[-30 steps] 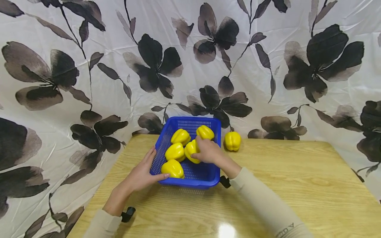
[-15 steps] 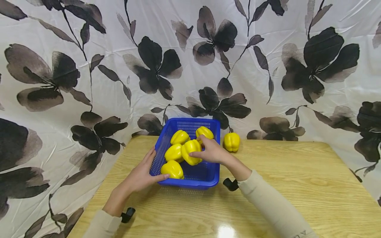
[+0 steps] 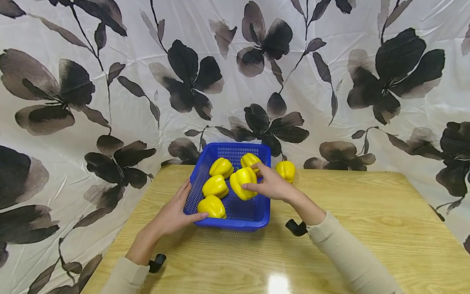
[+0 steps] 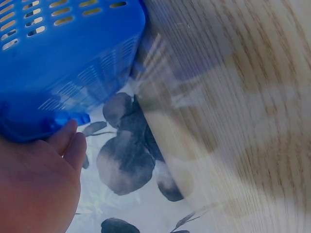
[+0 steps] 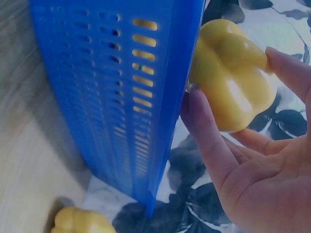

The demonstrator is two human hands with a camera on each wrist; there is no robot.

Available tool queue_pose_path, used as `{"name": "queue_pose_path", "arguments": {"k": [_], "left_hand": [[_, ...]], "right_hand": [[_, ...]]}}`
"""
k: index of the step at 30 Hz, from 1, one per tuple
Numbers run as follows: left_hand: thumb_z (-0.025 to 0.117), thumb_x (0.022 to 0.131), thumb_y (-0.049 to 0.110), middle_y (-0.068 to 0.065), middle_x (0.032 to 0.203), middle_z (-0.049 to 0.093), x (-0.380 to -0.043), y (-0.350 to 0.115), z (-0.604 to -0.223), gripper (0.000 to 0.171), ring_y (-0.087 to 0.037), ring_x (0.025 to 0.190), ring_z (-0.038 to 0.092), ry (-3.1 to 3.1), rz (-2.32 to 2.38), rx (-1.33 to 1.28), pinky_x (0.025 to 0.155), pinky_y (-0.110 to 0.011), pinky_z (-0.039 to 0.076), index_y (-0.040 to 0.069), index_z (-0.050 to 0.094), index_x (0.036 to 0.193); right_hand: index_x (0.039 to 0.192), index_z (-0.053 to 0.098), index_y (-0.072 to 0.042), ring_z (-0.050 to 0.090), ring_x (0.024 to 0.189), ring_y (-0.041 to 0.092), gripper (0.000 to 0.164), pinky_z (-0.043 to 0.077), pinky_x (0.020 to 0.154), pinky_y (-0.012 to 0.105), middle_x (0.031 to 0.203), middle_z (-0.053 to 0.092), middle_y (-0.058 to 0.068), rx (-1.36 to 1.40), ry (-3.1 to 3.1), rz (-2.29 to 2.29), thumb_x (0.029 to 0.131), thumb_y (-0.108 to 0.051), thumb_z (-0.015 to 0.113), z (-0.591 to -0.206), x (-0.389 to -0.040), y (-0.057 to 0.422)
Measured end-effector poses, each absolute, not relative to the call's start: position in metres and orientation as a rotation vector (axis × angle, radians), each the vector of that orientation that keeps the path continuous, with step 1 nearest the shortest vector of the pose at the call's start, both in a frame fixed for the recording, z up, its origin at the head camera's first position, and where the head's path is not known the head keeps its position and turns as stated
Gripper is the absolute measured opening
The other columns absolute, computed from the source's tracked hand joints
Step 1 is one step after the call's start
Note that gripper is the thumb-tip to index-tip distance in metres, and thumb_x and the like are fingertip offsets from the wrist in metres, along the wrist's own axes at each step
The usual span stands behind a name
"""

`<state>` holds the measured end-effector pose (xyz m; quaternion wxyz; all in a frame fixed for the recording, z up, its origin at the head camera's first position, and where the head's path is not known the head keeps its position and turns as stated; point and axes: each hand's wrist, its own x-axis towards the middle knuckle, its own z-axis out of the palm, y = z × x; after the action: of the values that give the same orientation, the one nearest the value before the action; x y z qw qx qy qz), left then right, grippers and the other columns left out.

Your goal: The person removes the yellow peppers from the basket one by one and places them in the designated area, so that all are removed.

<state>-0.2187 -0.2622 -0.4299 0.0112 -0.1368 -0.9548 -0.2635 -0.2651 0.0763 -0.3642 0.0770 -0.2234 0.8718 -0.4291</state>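
Note:
My right hand (image 3: 271,183) holds a yellow bell pepper (image 3: 243,183) between thumb and fingers over the right part of a blue plastic basket (image 3: 233,224). In the right wrist view, the held bell pepper (image 5: 233,73) shows above the basket's rim, with fingertips on opposite sides of it. My left hand (image 3: 172,214) grips the basket's near left corner, thumb on the front rim and fingers along the left side. Inside the basket lie several more yellow bell peppers (image 3: 215,186), mostly along its left side, with one at the far right corner.
Another yellow bell pepper (image 3: 285,171) rests on the wooden table (image 3: 367,228), just right of the basket. Behind the table hangs a white cloth (image 3: 227,90) with dark flowers. Black wrist-worn pieces (image 3: 295,227) stick out below both wrists.
My right hand has picked the bell pepper up from among the others and moved it up and to the right. The left hand stays on the basket's corner.

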Motion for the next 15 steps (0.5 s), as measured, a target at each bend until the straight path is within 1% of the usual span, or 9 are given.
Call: {"name": "queue_pose_path", "arguments": {"k": [4,9,15], "left_hand": [[0.072,0.079,0.074,-0.011,0.172,0.004,-0.219,-0.263,-0.428,0.124,-0.045,0.151,0.024,-2.98,-0.836,-0.421,0.113,-0.07,0.029,0.007,0.012,0.165],[0.072,0.079,0.074,-0.011,0.172,0.004,-0.219,-0.262,-0.427,0.125,-0.044,0.152,0.023,-2.977,-0.837,-0.426,0.114,-0.069,0.028,0.006,0.012,0.165],[0.071,0.079,0.076,-0.01,0.172,0.003,-0.219,-0.262,-0.427,0.125,-0.044,0.153,0.022,-2.99,-0.837,-0.424,0.114,-0.069,0.028,0.006,0.012,0.165]], "right_hand": [[0.144,0.044,-0.001,0.068,0.104,0.03,0.073,0.058,0.083,0.037,0.131,0.062,0.024,-0.656,2.604,-1.299,0.091,-0.037,0.078,-0.362,-0.262,0.083],[0.141,0.046,-0.003,0.07,0.103,0.031,0.069,0.06,0.081,0.038,0.132,0.061,0.024,-0.641,2.575,-1.352,0.09,-0.035,0.079,-0.362,-0.261,0.094],[0.145,0.044,-0.004,0.07,0.103,0.03,0.07,0.06,0.08,0.036,0.133,0.059,0.026,-0.589,2.537,-1.395,0.092,-0.036,0.078,-0.361,-0.259,0.107]]}}
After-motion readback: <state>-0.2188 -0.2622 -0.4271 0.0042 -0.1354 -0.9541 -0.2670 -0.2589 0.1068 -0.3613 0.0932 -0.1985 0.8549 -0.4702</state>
